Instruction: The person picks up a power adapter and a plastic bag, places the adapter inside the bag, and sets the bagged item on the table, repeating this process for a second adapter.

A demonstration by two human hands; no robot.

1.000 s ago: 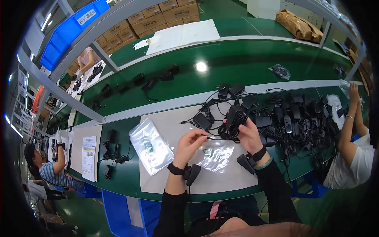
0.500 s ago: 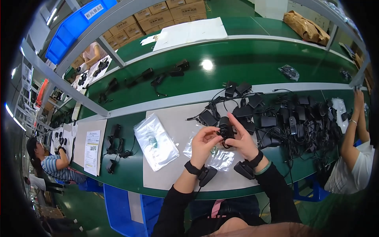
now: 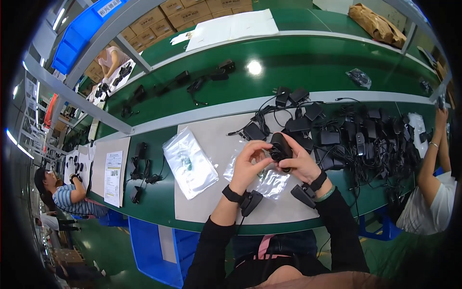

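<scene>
A black power adapter (image 3: 279,144) with its cable bundled against it is held over the grey work mat, in front of my body. My right hand (image 3: 302,163) wraps round its right side, thumb below and fingers behind. From the left, my left hand (image 3: 251,161) pinches at its edge with thumb and forefinger. Under both hands lies a clear plastic bag (image 3: 274,185) on the mat. A stack of clear bags (image 3: 191,164) rests left of my left hand. Beyond my hands, more black adapters with cables (image 3: 252,131) sit on the mat's far edge.
A large heap of black adapters and tangled cables (image 3: 361,144) covers the bench to the right. Several adapters (image 3: 139,166) and a printed sheet (image 3: 113,178) lie left. A grey rail (image 3: 192,118) crosses behind. Co-workers sit on both sides; one person's arm (image 3: 430,159) reaches up at right.
The adapter has been turned in my hands, so its smooth casing shows where the coiled cable showed before. My left fingers have shifted slightly. The whole view has tilted a little.
</scene>
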